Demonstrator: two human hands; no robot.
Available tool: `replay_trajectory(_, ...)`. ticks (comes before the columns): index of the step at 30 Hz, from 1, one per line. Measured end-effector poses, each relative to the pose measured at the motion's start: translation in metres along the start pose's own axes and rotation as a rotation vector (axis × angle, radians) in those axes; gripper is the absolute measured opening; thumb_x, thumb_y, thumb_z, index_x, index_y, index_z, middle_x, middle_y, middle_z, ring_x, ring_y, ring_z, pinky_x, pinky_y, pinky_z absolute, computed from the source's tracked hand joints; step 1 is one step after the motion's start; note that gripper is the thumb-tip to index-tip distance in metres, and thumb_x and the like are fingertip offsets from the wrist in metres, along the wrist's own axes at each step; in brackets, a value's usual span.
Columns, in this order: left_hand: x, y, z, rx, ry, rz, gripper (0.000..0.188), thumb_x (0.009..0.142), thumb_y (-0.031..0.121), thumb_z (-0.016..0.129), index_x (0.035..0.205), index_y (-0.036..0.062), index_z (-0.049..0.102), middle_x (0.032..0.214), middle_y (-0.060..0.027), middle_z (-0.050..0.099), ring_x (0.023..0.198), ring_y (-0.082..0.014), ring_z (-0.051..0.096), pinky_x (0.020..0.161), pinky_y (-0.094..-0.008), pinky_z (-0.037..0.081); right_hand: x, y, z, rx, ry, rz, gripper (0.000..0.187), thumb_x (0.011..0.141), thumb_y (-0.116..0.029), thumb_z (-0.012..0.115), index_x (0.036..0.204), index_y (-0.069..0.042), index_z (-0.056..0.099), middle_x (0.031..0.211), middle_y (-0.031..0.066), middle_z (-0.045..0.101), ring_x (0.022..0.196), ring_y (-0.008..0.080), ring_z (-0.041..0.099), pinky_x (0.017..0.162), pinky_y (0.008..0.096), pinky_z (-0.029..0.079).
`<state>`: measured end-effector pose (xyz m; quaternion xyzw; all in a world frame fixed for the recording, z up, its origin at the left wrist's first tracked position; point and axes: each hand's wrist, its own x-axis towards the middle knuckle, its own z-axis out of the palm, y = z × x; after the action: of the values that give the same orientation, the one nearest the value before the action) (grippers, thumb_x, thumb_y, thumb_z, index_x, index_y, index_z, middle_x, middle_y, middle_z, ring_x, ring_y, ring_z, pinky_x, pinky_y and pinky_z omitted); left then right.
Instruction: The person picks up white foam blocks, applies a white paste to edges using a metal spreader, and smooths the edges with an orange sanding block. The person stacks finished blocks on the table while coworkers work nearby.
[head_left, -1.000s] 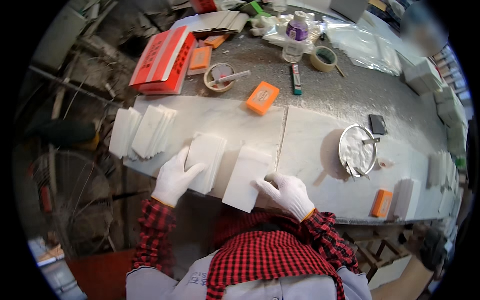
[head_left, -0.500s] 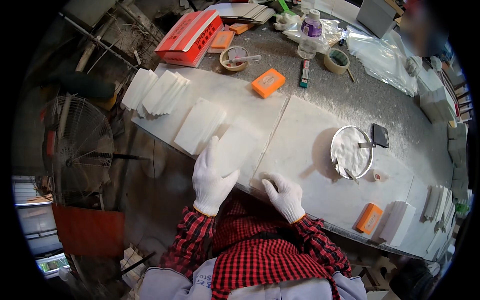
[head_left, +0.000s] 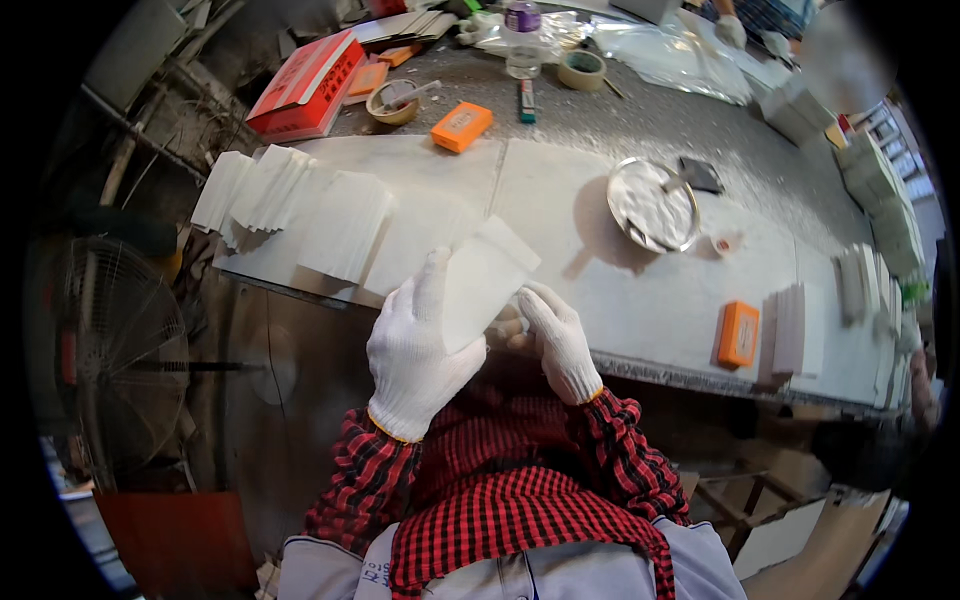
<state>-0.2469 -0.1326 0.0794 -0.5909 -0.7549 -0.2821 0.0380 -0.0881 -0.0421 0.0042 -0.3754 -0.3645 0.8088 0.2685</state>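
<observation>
Bench ahead; left hand grips a panel slanting lengthwise away-right; right hand at its right edge, grip unclear.

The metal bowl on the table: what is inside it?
Inside the metal bowl is white material, whether paste or powder I can't tell. A metal strip sticks in at upper right; a thin dark piece lies near the lower rim. The bowl's bottom is covered.

Near, wide head-height view down onto hands
</observation>
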Motion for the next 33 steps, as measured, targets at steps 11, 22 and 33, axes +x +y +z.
replay_trajectory(11, -0.048, 0.009, 0.000, -0.023, 0.017, 0.000, 0.090, 0.070, 0.019, 0.084, 0.152, 0.0082, 0.048, 0.128, -0.0155, 0.068, 0.110, -0.0382, 0.067, 0.091, -0.0469, 0.058, -0.045, 0.019, 0.020, 0.104, -0.182, -0.136, 0.059, 0.098, -0.015, 0.070, 0.149, 0.003, 0.049, 0.120, 0.0056, 0.066, 0.097, 0.0102, 0.062, 0.081, 0.0267, 0.052)
replay_trajectory(22, -0.064, 0.004, 0.009, 0.047, 0.036, 0.079, 0.087, 0.070, 0.014, 0.081, 0.151, 0.0080, 0.050, 0.135, -0.0171, 0.063, 0.117, -0.0389, 0.064, 0.095, -0.0475, 0.058, -0.055, 0.036, 0.015, 0.151, -0.261, -0.132, 0.072, 0.095, -0.012, 0.070, 0.157, 0.004, 0.039, 0.135, 0.0135, 0.063, 0.113, 0.0175, 0.064, 0.095, 0.0328, 0.053)
replay_trajectory(33, -0.057, -0.002, -0.007, 0.021, 0.008, -0.072, 0.092, 0.067, 0.016, 0.084, 0.152, 0.0093, 0.049, 0.130, -0.0171, 0.066, 0.113, -0.0387, 0.067, 0.095, -0.0468, 0.058, -0.044, 0.023, 0.009, -0.163, -0.182, -0.165, 0.057, 0.095, -0.014, 0.070, 0.146, 0.005, 0.052, 0.121, 0.0120, 0.072, 0.106, 0.0166, 0.067, 0.092, 0.0321, 0.054)
